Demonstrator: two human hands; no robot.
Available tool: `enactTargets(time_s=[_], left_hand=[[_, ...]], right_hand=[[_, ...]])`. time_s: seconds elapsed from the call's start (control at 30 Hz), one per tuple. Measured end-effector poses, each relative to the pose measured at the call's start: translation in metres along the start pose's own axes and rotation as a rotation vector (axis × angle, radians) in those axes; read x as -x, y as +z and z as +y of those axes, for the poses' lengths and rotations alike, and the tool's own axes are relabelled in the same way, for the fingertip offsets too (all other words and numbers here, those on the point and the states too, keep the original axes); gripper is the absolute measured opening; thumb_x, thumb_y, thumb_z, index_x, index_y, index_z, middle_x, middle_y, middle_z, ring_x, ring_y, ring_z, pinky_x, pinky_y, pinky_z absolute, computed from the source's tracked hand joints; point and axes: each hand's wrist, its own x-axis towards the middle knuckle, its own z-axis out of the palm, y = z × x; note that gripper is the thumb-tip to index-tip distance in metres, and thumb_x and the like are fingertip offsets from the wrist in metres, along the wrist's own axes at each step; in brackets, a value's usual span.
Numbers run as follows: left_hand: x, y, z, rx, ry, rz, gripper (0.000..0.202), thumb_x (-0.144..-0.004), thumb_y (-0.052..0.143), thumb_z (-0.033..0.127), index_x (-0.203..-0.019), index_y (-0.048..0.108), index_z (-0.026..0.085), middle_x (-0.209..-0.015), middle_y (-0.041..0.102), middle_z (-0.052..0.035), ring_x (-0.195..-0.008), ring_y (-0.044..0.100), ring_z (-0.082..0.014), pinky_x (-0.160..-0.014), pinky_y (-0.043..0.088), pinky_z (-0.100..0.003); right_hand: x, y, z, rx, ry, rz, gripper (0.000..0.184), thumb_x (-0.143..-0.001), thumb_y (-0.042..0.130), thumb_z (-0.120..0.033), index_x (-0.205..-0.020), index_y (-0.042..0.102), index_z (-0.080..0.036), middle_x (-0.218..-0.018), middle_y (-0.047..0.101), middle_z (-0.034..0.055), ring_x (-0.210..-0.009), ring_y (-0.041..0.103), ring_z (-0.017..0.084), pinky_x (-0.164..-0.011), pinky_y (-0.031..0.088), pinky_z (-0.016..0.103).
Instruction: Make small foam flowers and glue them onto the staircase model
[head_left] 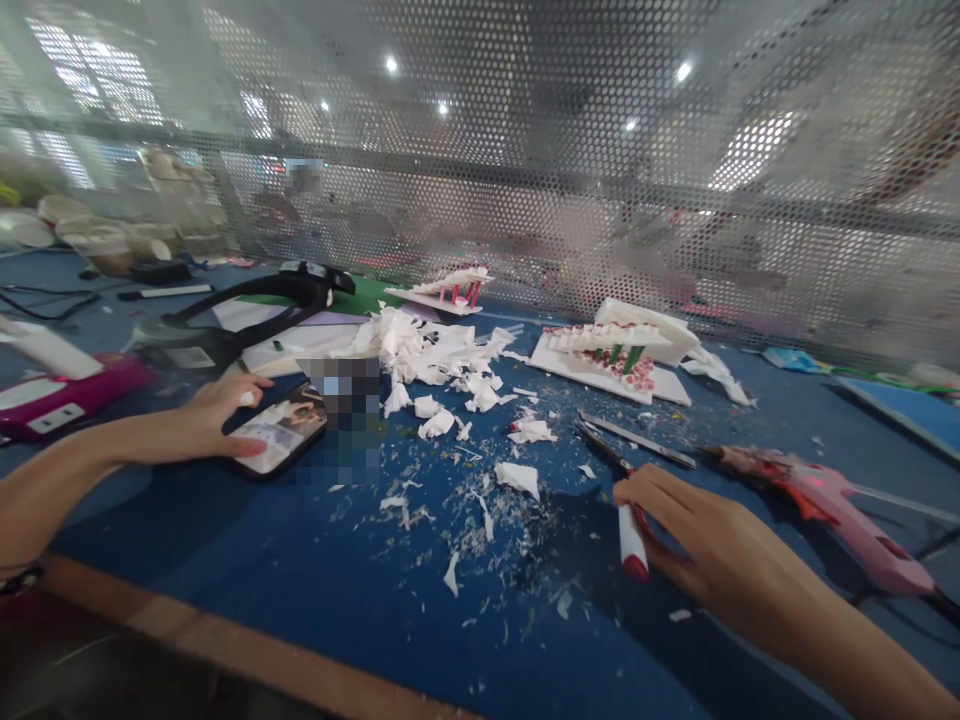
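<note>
My left hand [214, 415] is at the near-left side of a smartphone [281, 430] with a lit screen, thumb on its corner and index finger along its far edge. A small white bit shows at the fingers. My right hand [690, 520] is closed around the handles of a pair of scissors [600, 440], blades pointing away and left. Beneath that hand lies a white tube with a red end [631, 540], resembling a marker; whether the hand touches it I cannot tell. A flat metallic strip [645, 440] lies beside the blades.
Torn white paper [420, 345] and scraps litter the blue table [300, 580]. Two small white stair models [615, 350] stand behind. A pink glue gun [862, 520] lies right; a black headband device [225, 310] and magenta tool [75, 395] are left. Perforated metal screen [510, 150] borders the back.
</note>
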Motion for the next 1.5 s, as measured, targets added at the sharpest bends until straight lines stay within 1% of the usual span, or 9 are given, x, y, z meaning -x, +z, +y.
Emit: enactTargets(time_s=[0.13, 0.67, 0.83, 0.93, 1.0, 1.07, 1.23, 1.33, 1.5], left_hand=[[0.001, -0.005, 0.004, 0.084, 0.006, -0.067, 0.057, -0.062, 0.032, 0.058, -0.094, 0.038, 0.01, -0.123, 0.036, -0.0168, -0.112, 0.03, -0.026, -0.092, 0.024, -0.031], [0.002, -0.002, 0.006, 0.134, 0.009, -0.012, 0.07, -0.064, 0.03, 0.057, -0.106, 0.036, 0.002, -0.121, 0.036, -0.0216, -0.111, 0.031, -0.0272, -0.088, 0.028, -0.032], [0.003, -0.026, 0.029, 0.127, -0.138, 0.129, 0.052, -0.076, 0.015, 0.047, -0.095, 0.042, 0.007, -0.104, 0.045, -0.0146, -0.101, 0.037, -0.0246, -0.087, 0.029, -0.033], [0.013, -0.036, 0.061, 0.196, -0.015, 0.119, 0.04, -0.079, 0.011, 0.044, -0.071, 0.042, 0.019, -0.077, 0.048, -0.0025, -0.079, 0.041, -0.0166, -0.078, 0.033, -0.027], [0.022, -0.033, 0.092, 0.358, 0.134, -0.042, 0.039, -0.081, 0.011, 0.042, -0.056, 0.03, 0.02, -0.058, 0.038, 0.0017, -0.059, 0.037, -0.0134, -0.065, 0.034, -0.025], [0.029, -0.027, 0.124, 0.533, 0.247, -0.249, 0.037, -0.082, 0.015, 0.041, -0.053, 0.025, 0.02, -0.053, 0.032, 0.003, -0.052, 0.03, -0.012, -0.056, 0.031, -0.025], [0.03, -0.013, 0.185, 0.811, 0.449, -0.606, 0.021, -0.08, 0.03, 0.029, -0.066, 0.041, 0.019, -0.059, 0.036, 0.0026, -0.053, 0.033, -0.0113, -0.051, 0.027, -0.025], [0.022, -0.004, 0.204, 0.958, 0.519, -0.696, 0.017, -0.079, 0.034, 0.021, -0.064, 0.043, 0.018, -0.058, 0.038, 0.0027, -0.053, 0.032, -0.0101, -0.052, 0.026, -0.024], [0.012, 0.015, 0.216, 1.138, 0.5, -0.737, 0.023, -0.084, 0.027, 0.028, -0.064, 0.034, 0.019, -0.054, 0.028, 0.0057, -0.046, 0.025, -0.0083, -0.046, 0.024, -0.023]], right_hand=[[0.0, 0.001, 0.0, 0.008, 0.004, -0.001, 0.024, -0.08, 0.028, -0.017, -0.077, 0.052, -0.019, -0.071, 0.058, 0.006, -0.059, 0.056, 0.016, -0.052, 0.046, 0.028], [0.001, -0.002, -0.002, 0.013, -0.005, 0.005, 0.023, -0.078, 0.03, -0.016, -0.076, 0.053, -0.018, -0.071, 0.059, 0.0057, -0.06, 0.058, 0.015, -0.053, 0.047, 0.027], [0.001, -0.002, -0.002, 0.011, -0.009, 0.03, 0.02, -0.077, 0.032, -0.014, -0.077, 0.052, -0.018, -0.069, 0.059, 0.0043, -0.057, 0.058, 0.015, -0.051, 0.045, 0.025], [0.002, -0.002, -0.002, 0.017, -0.023, 0.042, 0.019, -0.074, 0.033, -0.011, -0.078, 0.051, -0.018, -0.068, 0.058, 0.004, -0.057, 0.057, 0.014, -0.05, 0.044, 0.024], [0.002, -0.001, -0.002, 0.027, -0.045, 0.035, 0.021, -0.07, 0.034, -0.007, -0.079, 0.05, -0.017, -0.07, 0.058, 0.0046, -0.058, 0.057, 0.014, -0.05, 0.042, 0.023], [0.002, -0.001, -0.002, 0.049, -0.057, 0.023, 0.02, -0.069, 0.033, -0.006, -0.078, 0.048, -0.017, -0.07, 0.056, 0.0046, -0.057, 0.055, 0.013, -0.05, 0.04, 0.023], [-0.001, -0.008, -0.005, 0.097, -0.03, 0.005, 0.016, -0.076, 0.031, -0.01, -0.074, 0.045, -0.017, -0.066, 0.053, 0.0025, -0.055, 0.052, 0.013, -0.048, 0.035, 0.023], [-0.005, -0.018, -0.01, 0.106, -0.032, 0.032, 0.017, -0.078, 0.03, -0.012, -0.074, 0.046, -0.018, -0.066, 0.053, 0.0017, -0.052, 0.05, 0.011, -0.047, 0.033, 0.022], [-0.011, -0.02, -0.017, 0.1, -0.015, 0.102, 0.014, -0.078, 0.032, -0.016, -0.073, 0.045, -0.018, -0.064, 0.054, 0.0018, -0.051, 0.05, 0.011, -0.047, 0.034, 0.022]])
